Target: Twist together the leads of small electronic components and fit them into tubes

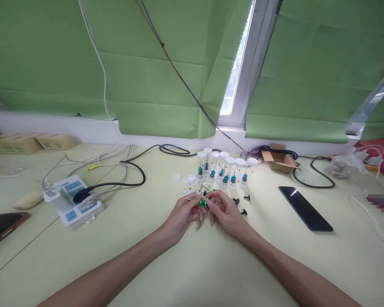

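Green part [202,204] sits pinched in the left hand [182,209], right hand [225,211] fingers right beside it, can't tell if gripping, near the capped jars [229,162]; jars holding blue pieces [225,179] look done, green one seems mid-assembly, black pieces [244,212] apparently unused.

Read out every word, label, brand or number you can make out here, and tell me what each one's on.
No text is readable.
Power strip: blue panels, any print too small to read.
Yellow cable tag: too small to read.
Small green part: no readable marks.
Phone at right: dark screen, no readable text.
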`<act>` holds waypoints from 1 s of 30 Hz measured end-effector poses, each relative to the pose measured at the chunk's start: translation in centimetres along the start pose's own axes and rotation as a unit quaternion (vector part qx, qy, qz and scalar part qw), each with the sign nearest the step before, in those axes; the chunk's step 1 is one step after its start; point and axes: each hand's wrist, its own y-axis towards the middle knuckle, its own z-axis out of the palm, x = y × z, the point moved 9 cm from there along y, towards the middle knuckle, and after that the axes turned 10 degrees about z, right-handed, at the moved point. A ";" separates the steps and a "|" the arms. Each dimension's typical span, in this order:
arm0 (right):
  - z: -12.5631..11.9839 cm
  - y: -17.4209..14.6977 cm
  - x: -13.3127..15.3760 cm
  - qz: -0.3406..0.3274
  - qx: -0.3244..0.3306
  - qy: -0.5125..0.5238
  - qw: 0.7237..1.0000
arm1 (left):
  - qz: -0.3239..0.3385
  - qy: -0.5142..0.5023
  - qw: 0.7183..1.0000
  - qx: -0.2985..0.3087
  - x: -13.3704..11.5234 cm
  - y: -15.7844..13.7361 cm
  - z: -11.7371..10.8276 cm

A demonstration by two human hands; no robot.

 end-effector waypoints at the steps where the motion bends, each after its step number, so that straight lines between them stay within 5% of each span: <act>1: 0.0 0.0 0.0 0.000 -0.002 0.001 1.000 | -0.001 -0.001 1.000 -0.002 0.0 0.0 0.0; 30: -0.2 -0.1 0.3 -0.014 -0.014 -0.002 1.000 | -0.007 -0.006 1.000 -0.014 0.0 0.0 -0.1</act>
